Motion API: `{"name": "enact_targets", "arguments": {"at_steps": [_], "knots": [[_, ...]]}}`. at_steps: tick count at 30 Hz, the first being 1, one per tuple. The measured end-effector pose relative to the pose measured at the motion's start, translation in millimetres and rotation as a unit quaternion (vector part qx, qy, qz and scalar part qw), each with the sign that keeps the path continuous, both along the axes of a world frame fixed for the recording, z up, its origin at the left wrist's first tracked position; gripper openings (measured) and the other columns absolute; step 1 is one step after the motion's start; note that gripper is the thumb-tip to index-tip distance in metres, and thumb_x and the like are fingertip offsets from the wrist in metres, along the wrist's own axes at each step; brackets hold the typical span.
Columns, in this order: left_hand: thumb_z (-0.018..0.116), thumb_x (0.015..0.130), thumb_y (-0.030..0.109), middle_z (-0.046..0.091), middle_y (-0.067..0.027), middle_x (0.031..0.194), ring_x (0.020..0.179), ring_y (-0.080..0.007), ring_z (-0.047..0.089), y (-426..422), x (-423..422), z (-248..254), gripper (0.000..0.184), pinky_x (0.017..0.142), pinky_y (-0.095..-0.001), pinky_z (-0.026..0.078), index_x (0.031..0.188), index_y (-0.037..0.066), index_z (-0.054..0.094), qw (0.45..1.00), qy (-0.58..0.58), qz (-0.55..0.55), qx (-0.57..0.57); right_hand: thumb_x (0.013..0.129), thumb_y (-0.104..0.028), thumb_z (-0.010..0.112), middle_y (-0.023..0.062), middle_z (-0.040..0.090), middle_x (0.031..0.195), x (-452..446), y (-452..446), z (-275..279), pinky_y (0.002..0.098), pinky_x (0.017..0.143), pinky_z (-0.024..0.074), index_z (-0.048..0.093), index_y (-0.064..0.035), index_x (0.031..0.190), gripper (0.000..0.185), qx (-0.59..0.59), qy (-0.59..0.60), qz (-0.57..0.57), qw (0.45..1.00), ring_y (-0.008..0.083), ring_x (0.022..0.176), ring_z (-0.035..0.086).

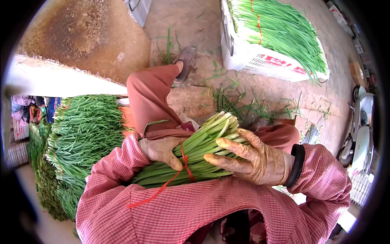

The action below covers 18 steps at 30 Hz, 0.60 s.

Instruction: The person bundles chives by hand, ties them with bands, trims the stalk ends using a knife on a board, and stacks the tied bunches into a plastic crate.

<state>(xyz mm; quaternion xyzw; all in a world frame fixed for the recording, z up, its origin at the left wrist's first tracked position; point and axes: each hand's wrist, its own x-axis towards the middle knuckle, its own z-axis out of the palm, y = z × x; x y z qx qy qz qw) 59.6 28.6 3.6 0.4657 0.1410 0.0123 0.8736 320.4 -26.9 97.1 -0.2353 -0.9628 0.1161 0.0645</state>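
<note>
A bundle of green stalks (203, 148) lies across my lap, its pale cut ends pointing up and to the right. Round its middle runs a red tie (186, 162), with one loose end trailing down over the checked sleeve and shirt. My left hand (164, 151), in a stained glove, grips the bundle beside the tie, thumb on top. On the right, my gloved right hand (258, 158) rests against the stalks near the cut ends, its fingers spread and not wrapped round them.
A white crate (260, 61) at the upper right holds tied green stalks (280, 28). More bundles (85, 138) are stacked at the left, below a rusty-brown surface (93, 36). Loose trimmings (248, 105) litter the floor. A scooter-like object (362, 126) stands far right.
</note>
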Motion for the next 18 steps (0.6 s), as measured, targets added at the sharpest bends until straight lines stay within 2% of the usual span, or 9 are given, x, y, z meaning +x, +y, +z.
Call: {"name": "enact_targets", "arguments": {"at_steps": [2,5,8,11,12,13,15,17,18], "knots": [[0.074,0.063,0.047,0.046,-0.0096,0.123,0.113,-0.0185,0.041,1,0,-3,0.092,0.096,-0.0317,0.032,0.128,-0.001,0.033,0.996,-0.001,-0.013,0.084,0.074,-0.012,0.057,-0.0059,0.039,0.131,4,0,0,0.0416,0.100,0.0275,0.050,-0.0150,0.121,0.048,0.010,-0.005,-0.012,1.000,0.0197,0.127,0.027],[0.080,0.053,0.048,0.037,-0.0101,0.130,0.120,-0.0182,0.033,-1,2,5,0.109,0.100,-0.0343,0.027,0.133,0.000,0.023,1.000,0.016,-0.013,0.014,0.071,-0.013,0.060,-0.0055,0.040,0.131,8,1,-4,0.0428,0.101,0.0254,0.052,-0.0111,0.118,0.048,-0.004,0.005,-0.023,1.000,0.0207,0.126,0.028],[0.080,0.054,0.047,0.038,-0.0101,0.130,0.118,-0.0186,0.034,2,-7,13,0.108,0.100,-0.0339,0.026,0.134,0.000,0.023,0.997,0.046,-0.031,0.060,0.065,-0.015,0.064,-0.0017,0.042,0.131,17,7,-9,0.0461,0.102,0.0217,0.058,-0.0160,0.102,0.038,0.004,-0.006,-0.002,1.000,0.0242,0.128,0.026],[0.080,0.055,0.045,0.039,-0.0099,0.130,0.117,-0.0189,0.036,-10,-34,-6,0.106,0.101,-0.0335,0.026,0.133,0.000,0.024,0.996,0.089,0.027,-0.014,0.060,-0.019,0.069,0.0044,0.041,0.132,21,18,2,0.0483,0.099,0.0258,0.058,-0.0137,0.103,0.044,0.113,-0.023,-0.180,0.977,0.0297,0.125,0.029],[0.080,0.056,0.043,0.040,-0.0097,0.129,0.117,-0.0191,0.037,-16,-42,-5,0.102,0.101,-0.0336,0.025,0.132,0.000,0.028,0.993,0.083,0.082,-0.027,0.062,-0.024,0.069,0.0098,0.041,0.130,21,18,7,0.0436,0.096,0.0325,0.056,-0.0129,0.108,0.049,0.121,0.016,-0.241,0.963,0.0302,0.122,0.034],[0.080,0.056,0.043,0.040,-0.0097,0.129,0.117,-0.0191,0.037,-19,-47,2,0.102,0.101,-0.0336,0.025,0.132,0.000,0.028,0.991,0.089,0.095,-0.020,0.065,-0.023,0.067,0.0075,0.049,0.116,12,11,16,0.0374,0.077,0.0450,0.047,-0.0143,0.121,0.061,0.138,0.030,-0.271,0.952,0.0264,0.101,0.049],[0.080,0.059,0.026,0.049,-0.0081,0.120,0.111,-0.0178,0.044,-24,-54,18,0.084,0.097,-0.0318,0.031,0.127,0.000,0.038,0.977,0.106,0.184,0.003,0.067,-0.023,0.064,0.0040,0.050,0.094,-29,-6,14,0.0312,0.068,0.0456,0.048,-0.0134,0.121,0.057,0.137,0.057,-0.190,0.970,0.0192,0.085,0.049],[0.080,0.060,0.023,0.051,-0.0081,0.118,0.111,-0.0166,0.043,-27,-66,27,0.081,0.097,-0.0313,0.031,0.125,0.000,0.040,0.962,0.135,0.229,0.062,0.069,-0.025,0.062,-0.0003,0.046,0.074,-80,-11,17,0.0259,0.060,0.0452,0.054,-0.0186,0.114,0.046,0.114,0.096,-0.134,0.980,0.0112,0.067,0.048],[0.080,0.059,0.022,0.051,-0.0080,0.118,0.110,-0.0166,0.044,-27,-74,33,0.081,0.097,-0.0309,0.032,0.125,0.000,0.040,0.957,0.158,0.224,0.097,0.070,-0.025,0.061,-0.0004,0.046,0.073,-100,-4,13,0.0249,0.059,0.0451,0.055,-0.0195,0.112,0.043,0.102,0.079,-0.098,0.987,0.0118,0.065,0.049]]}}
